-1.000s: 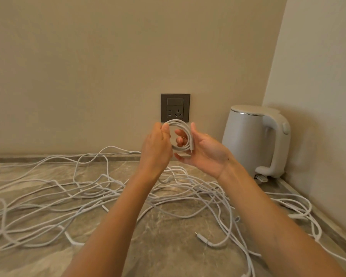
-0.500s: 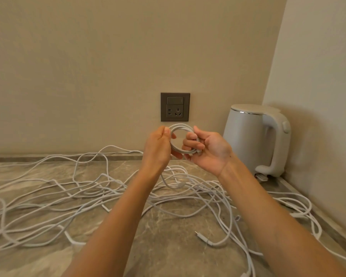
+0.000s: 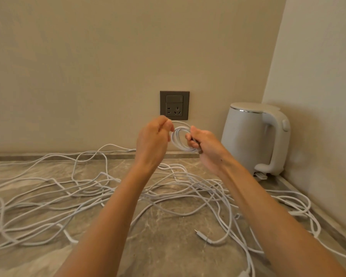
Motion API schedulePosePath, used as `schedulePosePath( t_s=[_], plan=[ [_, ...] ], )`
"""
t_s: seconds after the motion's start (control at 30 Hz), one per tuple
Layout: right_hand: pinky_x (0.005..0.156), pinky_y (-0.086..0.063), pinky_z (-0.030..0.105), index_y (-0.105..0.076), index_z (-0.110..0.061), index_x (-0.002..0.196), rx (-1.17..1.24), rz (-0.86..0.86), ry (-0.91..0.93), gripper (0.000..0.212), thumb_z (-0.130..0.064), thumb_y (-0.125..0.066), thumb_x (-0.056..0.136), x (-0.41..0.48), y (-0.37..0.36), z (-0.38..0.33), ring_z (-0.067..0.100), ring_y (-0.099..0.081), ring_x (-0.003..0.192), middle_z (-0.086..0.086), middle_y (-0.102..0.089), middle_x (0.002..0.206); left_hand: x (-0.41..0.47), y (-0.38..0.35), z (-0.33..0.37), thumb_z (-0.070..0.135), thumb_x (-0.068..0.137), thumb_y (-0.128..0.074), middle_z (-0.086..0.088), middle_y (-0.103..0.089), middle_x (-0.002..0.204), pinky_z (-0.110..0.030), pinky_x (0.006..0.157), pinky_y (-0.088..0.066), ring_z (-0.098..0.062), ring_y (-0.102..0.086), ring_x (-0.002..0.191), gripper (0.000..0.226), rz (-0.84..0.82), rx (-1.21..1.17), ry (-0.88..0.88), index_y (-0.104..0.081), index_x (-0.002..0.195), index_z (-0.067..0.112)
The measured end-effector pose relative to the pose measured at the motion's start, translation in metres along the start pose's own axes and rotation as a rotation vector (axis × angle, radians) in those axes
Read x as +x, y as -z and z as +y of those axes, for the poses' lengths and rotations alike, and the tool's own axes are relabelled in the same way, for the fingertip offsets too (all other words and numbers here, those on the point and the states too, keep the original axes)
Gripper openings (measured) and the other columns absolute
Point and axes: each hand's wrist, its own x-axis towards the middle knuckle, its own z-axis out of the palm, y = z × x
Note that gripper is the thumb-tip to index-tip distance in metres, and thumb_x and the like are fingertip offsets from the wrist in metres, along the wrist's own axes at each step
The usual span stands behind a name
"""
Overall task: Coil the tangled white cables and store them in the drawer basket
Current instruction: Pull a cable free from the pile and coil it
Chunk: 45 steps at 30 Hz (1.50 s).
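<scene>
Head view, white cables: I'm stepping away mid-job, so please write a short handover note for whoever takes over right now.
Left hand pinches the loose strand leading into the small coil. Right hand grips that coil, held up in front of the wall socket.
Done: a few loops wound into one coil, not yet finished.
To do: most of the tangled cables lie spread over the countertop, some near the kettle. Coil them all and store them. The drawer basket is out of view.

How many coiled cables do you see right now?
1: the coil held up between left hand and right hand, before the wall socket. Remaining cables lie loose. More may lie outside view.
</scene>
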Motion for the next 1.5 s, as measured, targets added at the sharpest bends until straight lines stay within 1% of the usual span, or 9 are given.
schedulePosePath(
  t_s=[0.17,0.37,0.57,0.73,0.97,1.1,1.23,1.37,1.5],
  plan=[
    [0.07,-0.031,0.024,-0.037,-0.015,0.058,0.076,0.166,0.089,0.049,-0.022,-0.025,0.105,0.005,0.009,0.0,0.009,-0.035,0.058,-0.004,-0.038,0.053,-0.005,-0.012,0.003,0.015,0.096,-0.042,0.009,-0.04,0.043,-0.024,0.047,-0.027,-0.002,-0.032,0.039,0.033,-0.277,-0.204,-0.017,-0.047,0.064,0.016],
    [0.058,-0.027,0.023,-0.043,-0.013,0.064,0.627,0.116,0.014,0.042,-0.021,-0.03,0.103,0.007,0.018,-0.01,0.003,-0.033,0.041,-0.007,-0.037,0.045,-0.009,-0.019,0.003,0.012,0.099,-0.035,0.012,-0.03,0.038,-0.012,0.036,-0.021,0.0,-0.025,0.033,0.034,-0.494,-0.283,0.055,-0.038,0.065,0.015],
    [0.061,-0.025,0.025,-0.044,-0.014,0.054,0.944,0.02,-0.129,0.048,-0.022,-0.034,0.1,0.001,0.035,-0.024,0.007,-0.025,0.045,-0.005,-0.028,0.038,-0.012,-0.021,-0.017,0.014,0.098,-0.037,0.003,-0.036,0.053,-0.027,0.052,-0.035,-0.012,-0.035,0.049,0.037,-0.627,-0.027,0.045,-0.038,0.062,0.018],
    [0.064,-0.03,0.025,-0.045,-0.014,0.049,0.806,-0.061,-0.264,0.049,-0.021,-0.038,0.097,-0.002,0.035,-0.024,0.007,-0.027,0.044,-0.005,-0.027,0.038,-0.006,-0.01,-0.024,0.016,0.096,-0.044,0.007,-0.043,0.056,-0.025,0.058,-0.032,-0.009,-0.039,0.057,0.033,-0.487,0.209,-0.094,-0.048,0.064,0.018],
    [0.064,-0.029,0.026,-0.045,-0.014,0.049,0.551,-0.296,-0.448,0.032,-0.023,-0.05,0.08,-0.003,0.03,-0.012,0.007,-0.032,0.037,-0.005,-0.03,0.037,-0.004,-0.002,-0.027,0.016,0.09,-0.055,0.003,-0.055,0.069,-0.026,0.069,-0.033,-0.015,-0.049,0.071,0.019,-0.487,0.434,-0.11,-0.071,0.085,0.006],
    [0.062,-0.027,0.025,-0.047,-0.015,0.049,0.408,-0.405,-0.498,0.035,-0.025,-0.047,0.082,-0.002,0.029,-0.003,0.006,-0.03,0.037,-0.005,-0.031,0.038,-0.003,0.005,-0.03,0.013,0.091,-0.053,0.001,-0.055,0.073,-0.031,0.075,-0.041,-0.017,-0.05,0.073,0.019,-0.493,0.539,-0.093,-0.07,0.086,0.008],
    [0.052,-0.025,0.02,-0.049,-0.015,0.048,0.313,-0.499,-0.537,0.036,-0.026,-0.045,0.083,-0.001,0.02,0.004,0.003,-0.026,0.035,-0.007,-0.029,0.04,0.0,0.007,-0.034,0.011,0.092,-0.051,0.004,-0.05,0.062,-0.033,0.072,-0.043,-0.019,-0.05,0.069,0.024,-0.514,0.583,-0.026,-0.061,0.07,0.011],
    [0.048,-0.016,0.016,-0.046,-0.012,0.055,0.244,-0.509,-0.615,0.04,-0.018,-0.036,0.093,0.001,0.015,0.01,0.002,-0.025,0.032,-0.007,-0.031,0.045,0.0,0.002,-0.029,0.006,0.089,-0.049,-0.014,-0.063,0.079,-0.03,0.069,-0.038,-0.029,-0.056,0.078,0.023,-0.524,0.585,-0.008,-0.059,0.069,0.008],
    [0.061,-0.036,0.024,-0.038,-0.012,0.062,0.028,-0.473,-0.603,0.039,-0.016,-0.029,0.099,0.0,0.014,0.009,0.003,-0.026,0.033,-0.006,-0.028,0.039,0.002,-0.002,-0.02,0.009,0.09,-0.05,-0.021,-0.066,0.093,-0.03,0.073,-0.04,-0.033,-0.059,0.092,0.022,-0.498,0.508,-0.002,-0.066,0.08,-0.003]
  ],
)
